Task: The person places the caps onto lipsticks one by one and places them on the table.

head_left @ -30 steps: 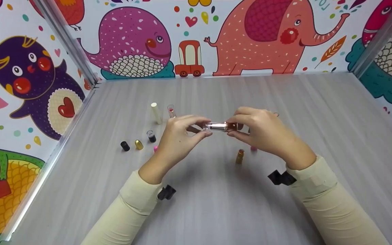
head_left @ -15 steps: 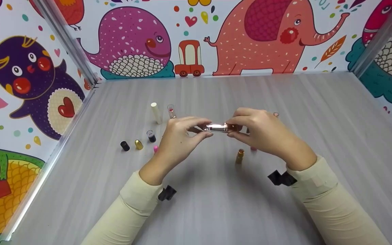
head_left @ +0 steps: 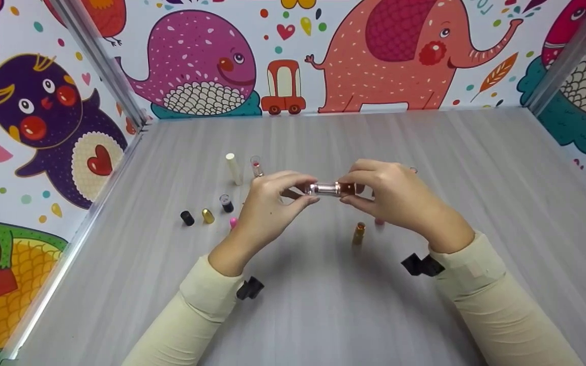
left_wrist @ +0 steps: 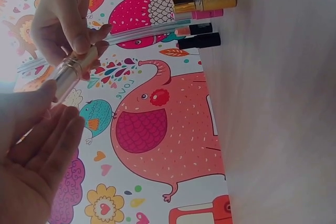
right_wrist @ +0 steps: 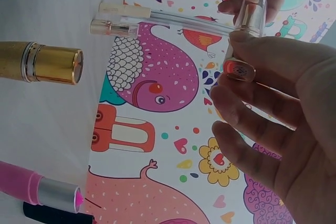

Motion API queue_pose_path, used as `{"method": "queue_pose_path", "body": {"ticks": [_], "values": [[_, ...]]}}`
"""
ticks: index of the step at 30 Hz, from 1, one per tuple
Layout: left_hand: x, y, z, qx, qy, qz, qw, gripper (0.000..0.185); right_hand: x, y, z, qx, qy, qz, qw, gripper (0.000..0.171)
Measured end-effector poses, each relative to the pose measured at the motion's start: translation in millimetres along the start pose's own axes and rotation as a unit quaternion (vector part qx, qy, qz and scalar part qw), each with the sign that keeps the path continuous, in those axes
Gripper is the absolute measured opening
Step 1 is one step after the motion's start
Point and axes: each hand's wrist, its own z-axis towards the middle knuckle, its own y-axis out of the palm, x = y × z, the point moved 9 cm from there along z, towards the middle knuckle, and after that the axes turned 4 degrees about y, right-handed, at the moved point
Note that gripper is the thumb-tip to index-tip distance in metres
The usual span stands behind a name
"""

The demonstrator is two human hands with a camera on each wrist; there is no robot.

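Note:
A lipstick (head_left: 331, 189) with a clear cap and a copper-brown base is held level above the grey table (head_left: 323, 315). My left hand (head_left: 314, 190) pinches its clear cap end between thumb and fingers. My right hand (head_left: 344, 191) pinches the brown base end. In the left wrist view the left hand (left_wrist: 60, 106) sits under the shiny tube (left_wrist: 73, 74). In the right wrist view the right hand (right_wrist: 228, 80) has its thumb on the tube below the clear cap (right_wrist: 251, 17).
To the left on the table lie a cream tube (head_left: 233, 169), a small clear tube (head_left: 256, 165), a black cap (head_left: 186, 218), a gold cap (head_left: 207, 216) and a dark cap (head_left: 226, 203). A gold lipstick (head_left: 358, 233) stands beneath the right hand. Patterned walls (head_left: 49, 112) enclose three sides.
The hands have drawn slightly closer together, and the clear cap has slid further over the lipstick toward the brown base. The things on the table have not moved.

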Motion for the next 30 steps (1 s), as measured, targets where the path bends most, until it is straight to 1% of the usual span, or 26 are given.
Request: {"method": "queue_pose_path", "body": {"ticks": [3,6,12,16,20,25,28,30], "values": [[-0.6,-5.3,1.9,0.008,-0.001,0.001,1.0000,0.023,3,-3,0,0.002,0.015,0.006,1.000,0.027],[-2.5,-13.9,3.8,0.023,-0.005,0.006,0.9997,0.023,8,-7,0,0.008,0.028,0.008,1.000,0.030],[-11.2,-34.0,6.6,0.049,-0.031,0.020,0.9981,0.024,21,-13,-2,0.011,0.061,-0.009,0.998,0.038],[-20.0,-44.1,7.1,0.056,-0.050,0.041,0.9963,0.024,34,-16,-4,0.004,0.090,-0.011,0.996,0.048],[-29.9,-49.2,9.2,0.050,-0.069,0.070,0.9939,0.026,50,-18,-7,-0.015,0.126,-0.008,0.992,0.060],[-40.3,-49.8,14.7,0.030,-0.078,0.098,0.9916,0.026,72,-23,-13,-0.043,0.182,-0.017,0.982,0.070],[-48.8,-47.6,14.1,0.010,-0.094,0.134,0.9865,0.026,84,-28,-16,-0.050,0.208,-0.025,0.977,0.074],[-54.7,-45.5,13.8,-0.007,-0.106,0.163,0.9809,0.027,91,-32,-18,-0.049,0.217,-0.031,0.974,0.075]]}}
